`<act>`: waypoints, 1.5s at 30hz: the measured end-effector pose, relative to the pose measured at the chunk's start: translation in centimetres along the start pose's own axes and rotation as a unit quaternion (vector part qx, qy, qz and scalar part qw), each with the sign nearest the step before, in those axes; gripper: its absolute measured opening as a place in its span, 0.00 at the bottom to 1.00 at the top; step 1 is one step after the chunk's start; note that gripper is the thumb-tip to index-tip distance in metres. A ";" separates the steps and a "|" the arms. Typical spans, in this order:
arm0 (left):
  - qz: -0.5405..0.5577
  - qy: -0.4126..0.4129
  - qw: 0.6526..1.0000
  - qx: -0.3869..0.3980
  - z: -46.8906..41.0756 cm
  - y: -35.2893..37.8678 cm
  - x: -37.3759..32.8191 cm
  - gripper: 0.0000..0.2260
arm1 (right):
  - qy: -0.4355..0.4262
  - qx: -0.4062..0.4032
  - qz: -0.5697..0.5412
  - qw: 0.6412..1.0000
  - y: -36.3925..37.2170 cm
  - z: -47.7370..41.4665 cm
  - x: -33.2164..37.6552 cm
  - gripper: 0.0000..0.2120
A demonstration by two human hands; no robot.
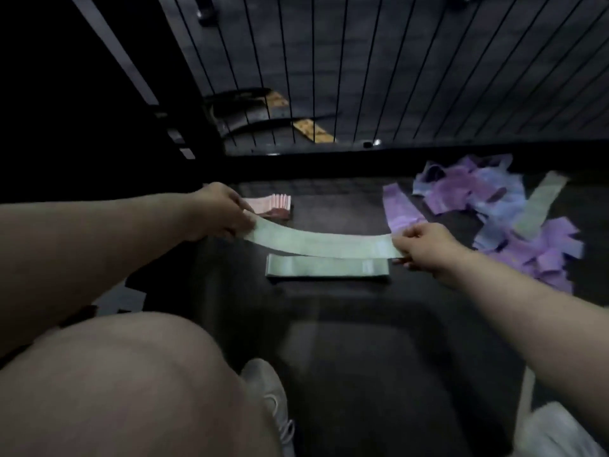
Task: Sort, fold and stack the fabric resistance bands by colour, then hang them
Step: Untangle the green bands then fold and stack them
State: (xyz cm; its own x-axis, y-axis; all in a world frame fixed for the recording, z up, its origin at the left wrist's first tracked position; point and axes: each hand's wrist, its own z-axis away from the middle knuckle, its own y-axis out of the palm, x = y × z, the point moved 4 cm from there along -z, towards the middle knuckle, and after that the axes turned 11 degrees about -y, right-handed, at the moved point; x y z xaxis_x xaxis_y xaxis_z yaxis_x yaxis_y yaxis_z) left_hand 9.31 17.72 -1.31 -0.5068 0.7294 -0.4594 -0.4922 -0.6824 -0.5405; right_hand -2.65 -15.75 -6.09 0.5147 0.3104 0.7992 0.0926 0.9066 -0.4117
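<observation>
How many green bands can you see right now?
3. Held band stretched between left hand and right hand; flat band on the dark surface below it, possibly a stack; loose band across the purple pile at right. More may be buried.

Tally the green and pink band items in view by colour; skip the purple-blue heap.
Held green band, in left hand and right hand: 1
Green stack lying flat, layers unclear: 1
Loose green band on purple-blue heap: 1
Pink stack: 1
Total: 4

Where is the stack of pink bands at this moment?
In the head view, the pink stack lies left of centre on the dark surface, just behind the left hand that holds the green band.
</observation>
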 end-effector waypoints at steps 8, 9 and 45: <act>0.094 -0.075 0.993 -0.006 -9.2 9.1 6.1 0.09 | 0.003 -0.077 0.103 0.992 1.9 -6.3 -7.9 0.05; 0.096 -0.077 0.992 -0.009 -9.9 10.1 6.4 0.09 | 0.008 -0.082 0.101 0.991 2.0 -6.7 -8.5 0.05; -0.378 0.148 0.908 -0.103 -11.8 16.1 8.0 0.39 | -0.148 0.095 0.351 0.920 6.3 -9.0 -12.7 0.46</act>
State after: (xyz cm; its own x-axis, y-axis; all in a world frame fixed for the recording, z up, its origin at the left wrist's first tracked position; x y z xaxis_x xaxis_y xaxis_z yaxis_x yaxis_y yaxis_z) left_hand 5.71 13.10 -22.02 0.1481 0.9875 -0.0547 -0.4627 0.0203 -0.8863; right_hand -0.94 -16.54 -22.78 0.1343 0.8766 0.4622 -0.3388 0.4789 -0.8098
